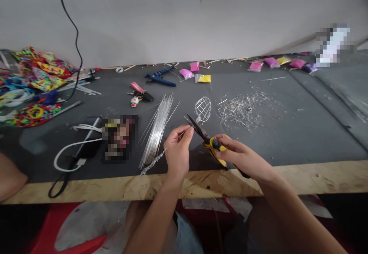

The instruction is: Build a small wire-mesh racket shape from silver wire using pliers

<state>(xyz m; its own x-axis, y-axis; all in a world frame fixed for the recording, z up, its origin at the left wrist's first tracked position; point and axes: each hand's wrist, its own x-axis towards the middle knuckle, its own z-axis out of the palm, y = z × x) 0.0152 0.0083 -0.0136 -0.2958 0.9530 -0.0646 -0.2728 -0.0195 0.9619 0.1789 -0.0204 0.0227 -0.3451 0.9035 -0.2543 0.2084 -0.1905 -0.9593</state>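
My left hand (pixel 178 148) is closed, pinching a thin metal wire between thumb and fingertips. A twisted length of wire (pixel 153 164) trails from below that hand over the table's front edge. My right hand (pixel 245 157) is wrapped around the yellow and black handles of long-nose pliers (pixel 205 135). The dark jaws are parted, right by my left fingertips; whether they touch the wire I cannot tell. Just beyond the jaws lies a leaf-shaped wire mesh (pixel 203 109). Left of my left hand is a bundle of straight silvery wires (pixel 157 131).
Wire clippings (pixel 247 108) are scattered at right. Behind lie a blue plier-like tool (pixel 161 78), keys (pixel 139 94) and small coloured packets (pixel 204 78). At left are a white cable (pixel 57 158), a blurred-out screen (pixel 119 139) and colourful bags (pixel 43 66). Someone's bare limb (pixel 11 177) shows at far left.
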